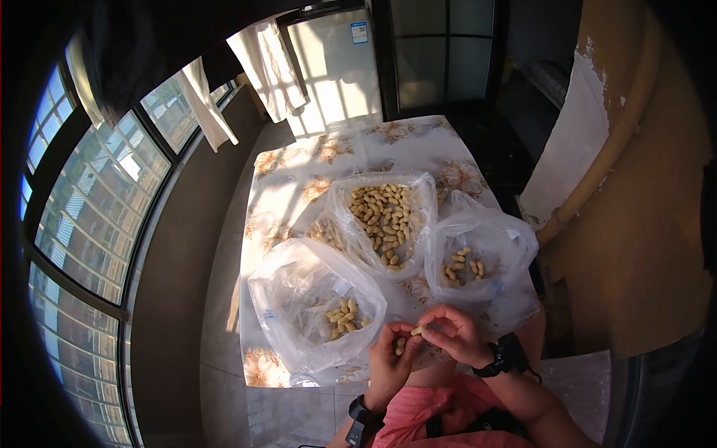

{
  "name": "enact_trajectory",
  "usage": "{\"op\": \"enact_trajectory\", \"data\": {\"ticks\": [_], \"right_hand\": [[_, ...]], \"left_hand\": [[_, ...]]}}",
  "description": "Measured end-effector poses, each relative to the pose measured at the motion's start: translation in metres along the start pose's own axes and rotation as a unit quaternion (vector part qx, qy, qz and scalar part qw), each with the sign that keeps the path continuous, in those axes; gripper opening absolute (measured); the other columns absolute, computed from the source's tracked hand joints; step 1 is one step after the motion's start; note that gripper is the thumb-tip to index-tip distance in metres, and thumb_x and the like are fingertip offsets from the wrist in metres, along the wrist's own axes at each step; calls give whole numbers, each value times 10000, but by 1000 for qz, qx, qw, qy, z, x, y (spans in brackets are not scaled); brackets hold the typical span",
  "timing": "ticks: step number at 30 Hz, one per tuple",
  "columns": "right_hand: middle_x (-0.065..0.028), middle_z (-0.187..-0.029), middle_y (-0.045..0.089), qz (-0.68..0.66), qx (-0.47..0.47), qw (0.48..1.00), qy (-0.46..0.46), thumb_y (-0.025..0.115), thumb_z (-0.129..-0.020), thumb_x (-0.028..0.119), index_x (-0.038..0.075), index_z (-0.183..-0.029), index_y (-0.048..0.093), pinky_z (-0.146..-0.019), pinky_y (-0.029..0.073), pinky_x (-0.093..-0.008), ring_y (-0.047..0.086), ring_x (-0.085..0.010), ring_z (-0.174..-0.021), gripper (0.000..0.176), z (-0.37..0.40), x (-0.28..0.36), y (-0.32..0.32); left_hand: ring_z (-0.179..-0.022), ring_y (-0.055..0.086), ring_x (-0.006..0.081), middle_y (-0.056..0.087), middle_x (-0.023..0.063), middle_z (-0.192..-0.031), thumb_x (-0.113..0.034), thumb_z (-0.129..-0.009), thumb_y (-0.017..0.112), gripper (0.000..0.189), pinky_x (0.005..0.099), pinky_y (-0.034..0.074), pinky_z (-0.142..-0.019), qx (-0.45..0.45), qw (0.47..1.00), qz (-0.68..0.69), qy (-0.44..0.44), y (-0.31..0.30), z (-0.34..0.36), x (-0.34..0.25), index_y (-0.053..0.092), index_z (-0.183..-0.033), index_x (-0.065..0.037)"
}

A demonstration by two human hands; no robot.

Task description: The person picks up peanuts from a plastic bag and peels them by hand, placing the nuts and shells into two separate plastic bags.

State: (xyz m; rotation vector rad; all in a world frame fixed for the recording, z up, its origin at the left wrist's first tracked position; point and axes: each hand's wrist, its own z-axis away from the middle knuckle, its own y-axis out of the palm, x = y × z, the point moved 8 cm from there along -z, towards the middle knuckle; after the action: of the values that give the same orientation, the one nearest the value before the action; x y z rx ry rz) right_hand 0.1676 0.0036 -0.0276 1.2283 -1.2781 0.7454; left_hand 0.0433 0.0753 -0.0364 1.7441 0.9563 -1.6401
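Note:
My left hand (pixel 393 355) is closed at the table's front edge, with a peanut (pixel 400 345) held against its palm by the fingers. Beside it, my right hand (pixel 457 335) pinches another peanut (pixel 418 330), which the left fingertips also touch. Three open clear plastic bags lie around. The middle bag (pixel 429 196) holds a large heap of peanuts (pixel 381 213). A few peanuts (pixel 345 316) sit in the left bag (pixel 278 287), and several (pixel 459 263) in the right bag (pixel 515 239).
The bags stand on a table with a flowered cloth (pixel 358 142). Windows (pixel 104 209) line the left side, with hanging white cloths (pixel 269 67). A white fridge (pixel 336 67) stands behind the table. A pipe (pixel 609 157) runs along the right wall.

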Motion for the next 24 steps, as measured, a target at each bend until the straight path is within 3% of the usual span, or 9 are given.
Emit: {"op": "enact_trajectory", "data": {"ticks": [7,9,13,16,18,19,24], "right_hand": [[-51,-1062,615,0,-29,999,-27,641,-947,47,-20,-1105,590,-902,481,-270,600,-111,-1000,179,-2,4,0],[-50,-1071,611,-64,-84,994,-4,636,-946,34,-19,-1111,583,-904,483,-271,603,-110,-1008,181,-3,0,-8],[-45,-1030,629,-32,-102,994,-39,663,-930,44,-12,-1081,600,-880,496,-268,619,-110,-974,173,-18,20,4],[-56,-1019,629,85,-56,992,-76,687,-895,11,-12,-1055,605,-850,507,-280,631,-129,-949,181,-36,42,27],[-55,-978,650,232,-14,961,-151,722,-868,32,8,-1023,633,-803,516,-273,648,-135,-891,180,-46,63,50],[-57,-954,662,229,-19,959,-166,737,-847,36,27,-1013,650,-772,521,-272,657,-150,-848,188,-50,64,57],[-82,-984,662,272,-21,946,-175,731,-833,21,30,-1031,649,-774,528,-282,659,-174,-853,214,-59,58,71]], "left_hand": [[-746,615,123,681,65,-856,-106,-882,736,216,271,504,-684,1,1000,-1,13,-1,-2,0,597,-1029,-34],[-744,609,123,679,62,-855,-94,-879,733,193,271,501,-685,5,1000,-6,13,-2,-2,2,601,-1006,-31],[-722,609,128,671,65,-820,-92,-882,726,161,285,497,-658,12,1000,-21,-8,-1,-1,2,606,-967,-26],[-678,613,156,654,91,-772,-80,-890,704,132,301,487,-625,3,999,-13,34,0,-4,-12,603,-939,-10],[-645,621,217,641,127,-748,-75,-876,692,132,326,479,-601,12,996,-69,51,-2,-1,-14,606,-936,6],[-634,626,266,639,150,-751,-59,-850,667,132,345,479,-595,14,996,-73,57,-1,-1,-3,612,-947,12],[-641,647,276,635,163,-743,-27,-825,624,132,362,481,-594,-5,995,-61,81,-5,1,0,616,-951,15]]}}
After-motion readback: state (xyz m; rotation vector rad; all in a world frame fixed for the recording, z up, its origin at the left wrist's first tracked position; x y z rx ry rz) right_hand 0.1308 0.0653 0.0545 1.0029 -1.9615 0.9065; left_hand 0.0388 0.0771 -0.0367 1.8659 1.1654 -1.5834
